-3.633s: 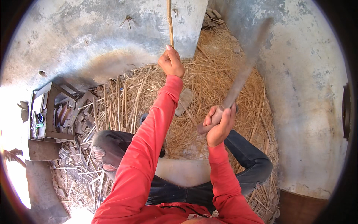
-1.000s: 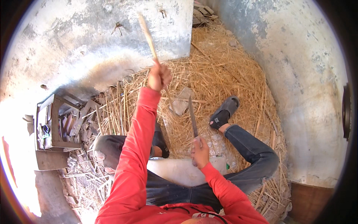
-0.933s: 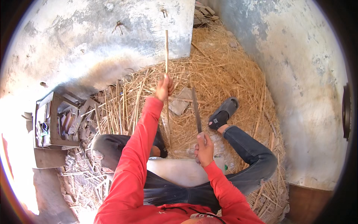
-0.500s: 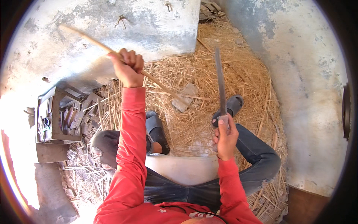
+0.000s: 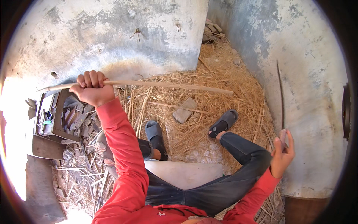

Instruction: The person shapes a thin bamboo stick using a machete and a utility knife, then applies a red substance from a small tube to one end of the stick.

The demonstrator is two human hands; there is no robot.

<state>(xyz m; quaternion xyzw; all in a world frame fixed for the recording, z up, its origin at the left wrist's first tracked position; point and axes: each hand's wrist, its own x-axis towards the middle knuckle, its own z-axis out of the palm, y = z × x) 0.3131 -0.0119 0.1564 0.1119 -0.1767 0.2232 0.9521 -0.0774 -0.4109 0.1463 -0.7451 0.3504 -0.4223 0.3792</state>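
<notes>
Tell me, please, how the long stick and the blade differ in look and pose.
The stick is pale tan; the blade is dark. The stick runs nearly crosswise in the view; the blade points toward its top. The stick is in the left grip; the blade is in the right grip. Both are long and slender.

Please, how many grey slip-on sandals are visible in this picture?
2. One grey slip-on sandal is on the person's left foot; the other sandal is on the right foot. Others could be hidden under the yellow straw.
</notes>
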